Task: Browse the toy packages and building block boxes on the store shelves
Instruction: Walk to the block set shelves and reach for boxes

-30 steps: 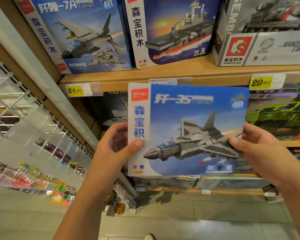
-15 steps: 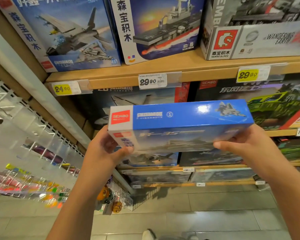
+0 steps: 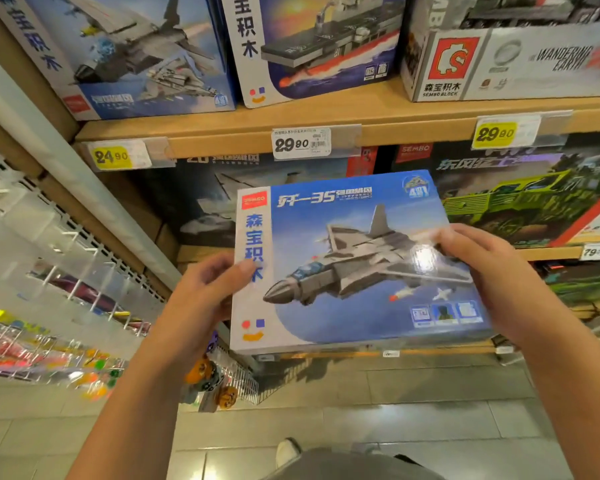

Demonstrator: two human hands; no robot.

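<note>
I hold a blue building block box (image 3: pixel 354 265) with a grey fighter jet on its front, face towards me, in front of the middle shelf. My left hand (image 3: pixel 205 299) grips its left edge, thumb on the white side strip. My right hand (image 3: pixel 489 271) grips its right edge, thumb on the front. On the top wooden shelf (image 3: pixel 326 116) stand a blue jet box (image 3: pixel 136 53), an aircraft carrier box (image 3: pixel 319 43) and a grey Sembo box (image 3: pixel 510 53). Behind the held box sit a dark jet box (image 3: pixel 201 202) and a green truck box (image 3: pixel 534 199).
Price tags reading 24.90 (image 3: pixel 113 156), 29.90 (image 3: pixel 300 143) and 29.90 (image 3: pixel 496 134) hang on the shelf edge. A white wire rack (image 3: pixel 49 258) with small coloured toy packs stands at the left. Grey floor tiles (image 3: pixel 395 410) and a shoe tip (image 3: pixel 286 452) lie below.
Half a second ago the box was tipped flat with its top edge facing me; now its front faces me again, held lower and further right. The view has shifted closer to the shelves.
</note>
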